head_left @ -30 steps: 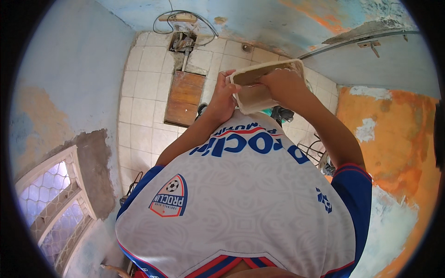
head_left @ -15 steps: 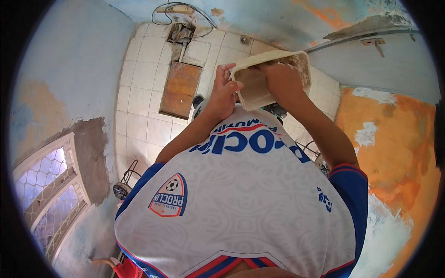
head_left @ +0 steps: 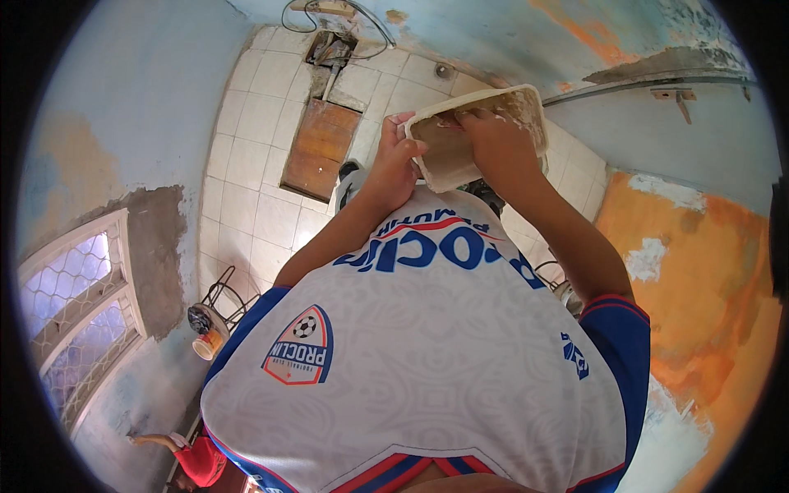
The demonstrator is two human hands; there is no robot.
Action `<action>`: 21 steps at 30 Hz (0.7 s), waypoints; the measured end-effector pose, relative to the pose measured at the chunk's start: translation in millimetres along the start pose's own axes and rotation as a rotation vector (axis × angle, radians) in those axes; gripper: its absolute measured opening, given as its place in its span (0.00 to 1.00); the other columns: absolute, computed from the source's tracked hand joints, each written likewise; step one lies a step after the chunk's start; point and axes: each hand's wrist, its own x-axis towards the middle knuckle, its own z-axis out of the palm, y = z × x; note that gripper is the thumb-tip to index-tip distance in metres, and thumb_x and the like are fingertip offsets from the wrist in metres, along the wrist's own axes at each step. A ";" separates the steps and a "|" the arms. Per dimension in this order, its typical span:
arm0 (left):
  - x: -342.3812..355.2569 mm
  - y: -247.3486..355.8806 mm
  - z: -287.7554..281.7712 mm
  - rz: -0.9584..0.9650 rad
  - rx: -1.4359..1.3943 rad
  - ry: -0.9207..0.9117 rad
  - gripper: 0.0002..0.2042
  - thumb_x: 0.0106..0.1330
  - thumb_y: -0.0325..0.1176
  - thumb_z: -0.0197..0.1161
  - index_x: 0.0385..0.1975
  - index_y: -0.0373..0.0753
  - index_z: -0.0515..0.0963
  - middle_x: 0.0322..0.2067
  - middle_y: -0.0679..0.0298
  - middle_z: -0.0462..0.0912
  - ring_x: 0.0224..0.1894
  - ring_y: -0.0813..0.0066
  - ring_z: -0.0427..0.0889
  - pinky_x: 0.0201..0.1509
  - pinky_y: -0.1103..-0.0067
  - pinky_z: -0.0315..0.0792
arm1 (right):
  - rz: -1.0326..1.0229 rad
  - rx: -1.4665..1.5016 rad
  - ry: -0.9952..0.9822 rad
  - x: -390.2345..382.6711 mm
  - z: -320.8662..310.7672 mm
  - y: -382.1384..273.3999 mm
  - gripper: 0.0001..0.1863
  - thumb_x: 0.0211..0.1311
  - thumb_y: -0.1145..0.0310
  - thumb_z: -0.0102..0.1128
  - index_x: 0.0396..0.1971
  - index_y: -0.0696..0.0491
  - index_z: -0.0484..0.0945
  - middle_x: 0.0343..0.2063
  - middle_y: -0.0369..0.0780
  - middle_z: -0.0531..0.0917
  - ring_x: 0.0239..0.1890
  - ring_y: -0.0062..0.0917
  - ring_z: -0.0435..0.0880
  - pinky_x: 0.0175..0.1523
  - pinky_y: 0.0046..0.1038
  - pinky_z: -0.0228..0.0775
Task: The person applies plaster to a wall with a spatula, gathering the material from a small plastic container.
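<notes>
A rectangular off-white plastic tub [head_left: 442, 156] is held up and tilted in front of my chest, its open side toward me. White paste-like residue [head_left: 519, 107] clings to its inner right wall. My left hand [head_left: 396, 168] grips the tub's left edge, with the thumb over the rim and the fingers behind. Inside the opening is my right hand [head_left: 501, 148], its fingers bent and close together near the back wall. A small pale reddish bit shows by those fingertips; what they hold, if anything, is too hidden to name.
A brown wooden board [head_left: 322, 148] lies in the tiled floor [head_left: 242, 164], below a broken hole [head_left: 331, 51]. A stool-like metal frame with a cup [head_left: 207, 345] stands at left. Another person's red sleeve [head_left: 200, 462] shows lower left. Walls have patchy paint; a barred window [head_left: 86, 287] is left.
The tub has tipped slightly, and my right hand has shifted a little within it. With the view's shift, the cup and more of the other person's arm show at left.
</notes>
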 end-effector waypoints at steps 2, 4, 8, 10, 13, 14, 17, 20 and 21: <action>0.3 -1.2 -5.8 0.057 0.005 0.022 0.29 0.61 0.29 0.53 0.63 0.45 0.55 0.61 0.55 0.64 0.62 0.62 0.69 0.61 0.63 0.72 | 0.000 0.040 -0.066 7.9 10.8 2.4 0.09 0.60 0.70 0.59 0.39 0.52 0.85 0.37 0.43 0.86 0.45 0.35 0.87 0.48 0.36 0.80; 2.3 0.3 -13.6 0.072 0.004 0.044 0.29 0.61 0.29 0.53 0.63 0.45 0.55 0.61 0.55 0.64 0.62 0.62 0.69 0.59 0.61 0.73 | -0.068 0.051 -0.153 17.7 21.5 7.7 0.10 0.60 0.71 0.58 0.39 0.51 0.85 0.37 0.44 0.86 0.45 0.36 0.87 0.48 0.35 0.80; 2.4 8.4 -30.3 0.015 -0.003 0.059 0.29 0.61 0.28 0.53 0.63 0.44 0.55 0.61 0.55 0.64 0.61 0.60 0.69 0.57 0.57 0.74 | -0.182 0.097 -0.311 24.7 16.0 3.4 0.13 0.59 0.72 0.59 0.44 0.48 0.85 0.40 0.42 0.86 0.45 0.35 0.87 0.49 0.35 0.79; 6.3 20.6 -34.5 0.009 0.000 0.037 0.29 0.61 0.28 0.53 0.64 0.43 0.54 0.61 0.55 0.64 0.61 0.60 0.69 0.57 0.56 0.74 | -0.191 0.128 -0.288 29.4 0.8 -6.4 0.16 0.59 0.73 0.59 0.46 0.45 0.85 0.43 0.40 0.86 0.46 0.35 0.86 0.51 0.35 0.79; 7.3 42.9 -39.4 0.020 -0.002 0.019 0.30 0.61 0.29 0.53 0.64 0.43 0.53 0.61 0.54 0.64 0.62 0.59 0.69 0.57 0.56 0.75 | -0.300 0.178 -0.155 36.8 -8.6 -9.2 0.19 0.58 0.74 0.60 0.50 0.44 0.85 0.48 0.38 0.86 0.50 0.36 0.84 0.55 0.35 0.76; 7.5 52.1 -40.4 0.025 -0.004 0.019 0.30 0.61 0.29 0.53 0.64 0.43 0.53 0.61 0.54 0.63 0.62 0.59 0.69 0.57 0.55 0.75 | -0.367 0.219 -0.097 45.2 -6.3 -6.7 0.20 0.58 0.75 0.60 0.50 0.45 0.85 0.48 0.39 0.86 0.53 0.36 0.83 0.57 0.34 0.75; 11.2 72.2 -59.6 0.032 0.017 -0.012 0.30 0.61 0.30 0.54 0.65 0.43 0.52 0.61 0.53 0.63 0.62 0.59 0.69 0.57 0.55 0.76 | -0.483 0.257 -0.039 74.1 -5.3 -13.0 0.20 0.59 0.76 0.59 0.52 0.46 0.85 0.49 0.41 0.85 0.55 0.37 0.81 0.61 0.34 0.72; 8.9 95.1 -71.5 0.028 0.036 -0.019 0.30 0.62 0.30 0.54 0.65 0.43 0.52 0.60 0.53 0.64 0.62 0.58 0.70 0.55 0.56 0.78 | -0.388 0.306 -0.114 88.8 -4.4 -33.9 0.20 0.60 0.75 0.58 0.52 0.47 0.84 0.51 0.42 0.85 0.55 0.38 0.81 0.61 0.35 0.72; 8.5 102.6 -74.1 0.028 0.039 -0.017 0.30 0.62 0.30 0.54 0.65 0.42 0.52 0.60 0.53 0.64 0.61 0.58 0.71 0.55 0.57 0.78 | -0.328 0.327 -0.149 92.7 -3.6 -41.7 0.20 0.60 0.75 0.58 0.52 0.47 0.84 0.51 0.42 0.85 0.55 0.38 0.81 0.61 0.36 0.72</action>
